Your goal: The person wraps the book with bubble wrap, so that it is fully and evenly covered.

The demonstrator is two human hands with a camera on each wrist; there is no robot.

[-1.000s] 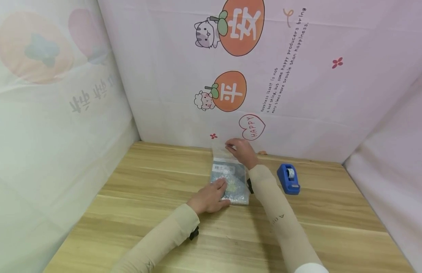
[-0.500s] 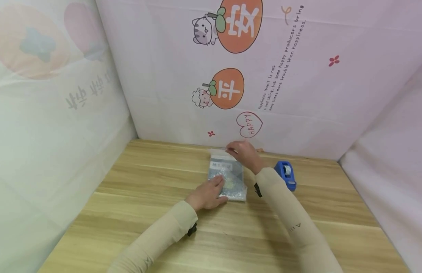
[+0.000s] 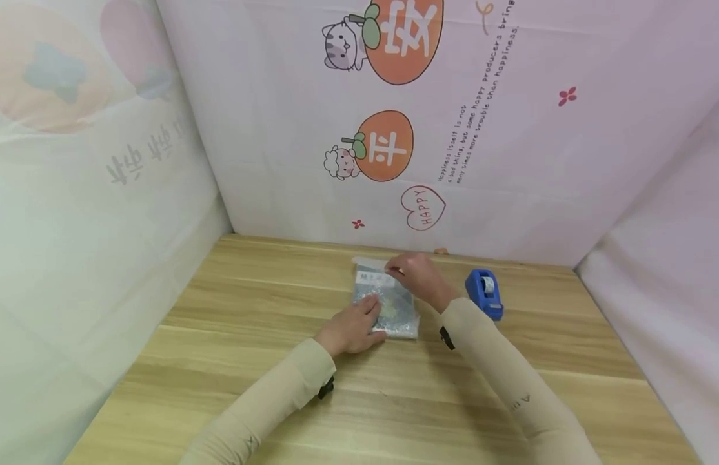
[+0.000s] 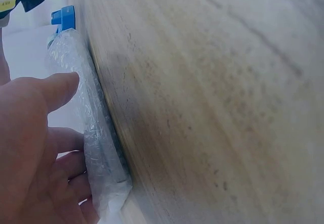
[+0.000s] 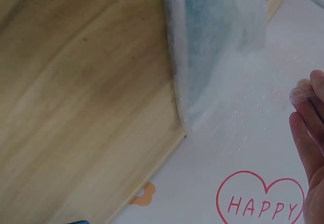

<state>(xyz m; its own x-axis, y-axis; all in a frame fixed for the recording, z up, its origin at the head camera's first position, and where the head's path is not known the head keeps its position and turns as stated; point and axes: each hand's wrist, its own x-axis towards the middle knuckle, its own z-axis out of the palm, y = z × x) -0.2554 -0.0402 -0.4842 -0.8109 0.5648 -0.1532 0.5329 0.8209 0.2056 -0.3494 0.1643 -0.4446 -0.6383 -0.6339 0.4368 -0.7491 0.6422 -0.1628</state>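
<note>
A thin, dark grey-blue book (image 3: pixel 395 299) with a white title strip lies on the table inside clear bubble wrap (image 5: pixel 248 89). My left hand (image 3: pixel 349 328) rests with extended fingers on the left side of the wrapped book. In the left wrist view its fingers lie against the wrap (image 4: pixel 107 155), thumb lifted off. Over the book's far right part, my right hand (image 3: pixel 419 278) pinches the edge of the wrap's loose flap between thumb and fingers. The right wrist view shows that hand (image 5: pixel 311 122) with clear film at its fingertips.
To the right of my right hand stands a blue tape dispenser (image 3: pixel 485 294) with a roll in it. A printed white cloth (image 3: pixel 278 129) rises behind the table's far edge, and more cloth hangs at both sides. The wooden table (image 3: pixel 232 336) surrounds the book.
My right hand has drawn the bubble wrap flap from the far edge towards me, down over the book's far end. My left hand has stayed on the book. The head view has shifted slightly.
</note>
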